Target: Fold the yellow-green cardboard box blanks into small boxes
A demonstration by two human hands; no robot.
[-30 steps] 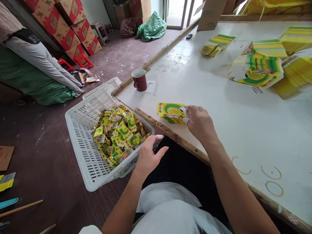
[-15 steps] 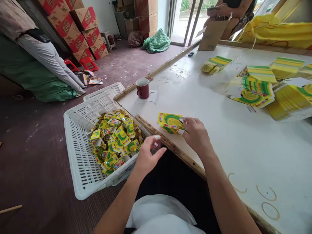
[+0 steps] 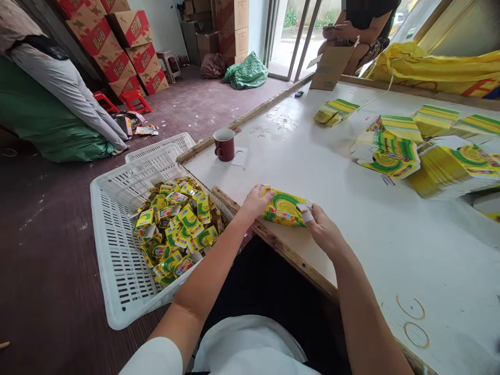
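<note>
A yellow and green printed carton (image 3: 284,204) lies at the near edge of the white table (image 3: 297,161), between my hands. My left hand (image 3: 255,202) grips its left end, thumb over the top. At the carton's right end, where white flaps show, my right hand (image 3: 321,224) has its fingers closed on it; white covers sit on some fingertips. To the left, a white plastic basket (image 3: 107,255) holds many small yellow and green boxes (image 3: 187,221). What is inside the carton is hidden.
A maroon mug (image 3: 224,146) stands near the table's left corner. Stacks of flat yellow cartons (image 3: 449,166) lie at the right. Rubber bands (image 3: 416,334) are on the near right. A person (image 3: 363,31) sits behind a cardboard box (image 3: 330,67); another person (image 3: 66,78) stands at left.
My left hand has moved from above the basket's edge to the carton and taken hold of its left end. My right hand keeps the other end. The view has shifted slightly.
</note>
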